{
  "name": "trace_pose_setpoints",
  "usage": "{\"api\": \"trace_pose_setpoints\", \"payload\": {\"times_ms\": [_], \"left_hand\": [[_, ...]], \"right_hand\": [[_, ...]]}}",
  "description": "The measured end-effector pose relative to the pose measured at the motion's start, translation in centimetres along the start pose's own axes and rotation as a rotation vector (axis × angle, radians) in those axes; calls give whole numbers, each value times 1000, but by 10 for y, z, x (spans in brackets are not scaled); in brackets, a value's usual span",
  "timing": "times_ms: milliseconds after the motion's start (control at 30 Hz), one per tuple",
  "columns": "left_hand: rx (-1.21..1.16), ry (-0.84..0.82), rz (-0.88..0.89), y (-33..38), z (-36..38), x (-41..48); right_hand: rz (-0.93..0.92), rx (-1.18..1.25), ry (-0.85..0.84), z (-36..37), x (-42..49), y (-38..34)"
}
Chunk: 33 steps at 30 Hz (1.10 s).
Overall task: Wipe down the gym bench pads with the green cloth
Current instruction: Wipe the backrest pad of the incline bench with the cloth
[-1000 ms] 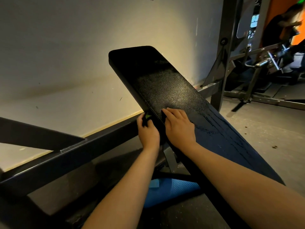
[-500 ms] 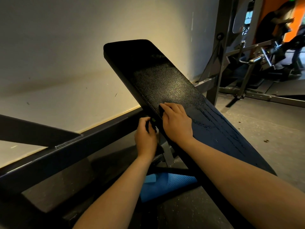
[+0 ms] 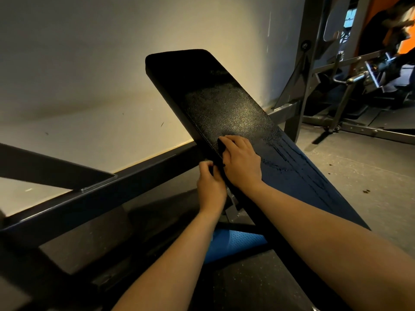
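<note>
The left hand [image 3: 211, 187] curls its fingers at the bench pad's [image 3: 224, 113] left edge, apparently pinching the cloth [image 3: 214, 170], seen only as a dark fold. Just beside it, the right hand [image 3: 242, 163] lies flat with fingers together. The pad's long axis runs up-left, beyond both hands.
</note>
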<state>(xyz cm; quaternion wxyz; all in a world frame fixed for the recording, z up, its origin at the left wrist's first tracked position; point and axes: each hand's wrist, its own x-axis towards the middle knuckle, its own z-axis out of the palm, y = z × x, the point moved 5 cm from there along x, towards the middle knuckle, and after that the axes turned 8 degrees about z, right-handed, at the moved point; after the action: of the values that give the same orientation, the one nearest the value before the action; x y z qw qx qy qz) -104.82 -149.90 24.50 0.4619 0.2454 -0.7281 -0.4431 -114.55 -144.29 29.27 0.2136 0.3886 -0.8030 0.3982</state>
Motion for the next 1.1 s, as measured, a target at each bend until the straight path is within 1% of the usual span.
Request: {"api": "trace_pose_setpoints", "payload": {"times_ms": [67, 100, 167, 233, 300, 433, 600, 667, 767, 833, 867, 967, 1033, 1100], "left_hand": [[28, -46, 16, 5, -2, -12], [52, -44, 22, 7, -6, -11], [33, 45, 5, 15, -16, -1], [-36, 152, -62, 21, -21, 15], [-37, 173, -98, 22, -14, 28], [-3, 150, -121, 12, 3, 12], [2, 95, -10, 1, 10, -24], [47, 52, 3, 0, 12, -35], [168, -56, 71, 1, 10, -52], [155, -82, 50, 5, 5, -51], [108, -39, 3, 8, 1, -45], [-40, 169, -139, 20, -11, -16], [-42, 212, -142, 30, -5, -2], [23, 200, -72, 34, 1, -3]], "right_hand": [[-13, -40, -40, -6, -3, -3], [-17, -64, -60, -6, -5, -5], [-60, -122, -58, -10, -16, -4], [-81, -193, 3, -13, -32, 5], [-46, -227, 32, -14, -48, 16], [11, -110, -2, -13, -45, 19], [32, 28, 18, -16, -47, 23], [30, 59, 29, -18, -47, 25], [45, 75, 36, -21, -49, 26], [50, 82, 27, -23, -51, 26], [52, 85, 19, -23, -51, 25], [55, 88, -5, -23, -52, 24], [52, 92, -4, -24, -52, 25], [44, 107, 7, -24, -51, 25]]}}
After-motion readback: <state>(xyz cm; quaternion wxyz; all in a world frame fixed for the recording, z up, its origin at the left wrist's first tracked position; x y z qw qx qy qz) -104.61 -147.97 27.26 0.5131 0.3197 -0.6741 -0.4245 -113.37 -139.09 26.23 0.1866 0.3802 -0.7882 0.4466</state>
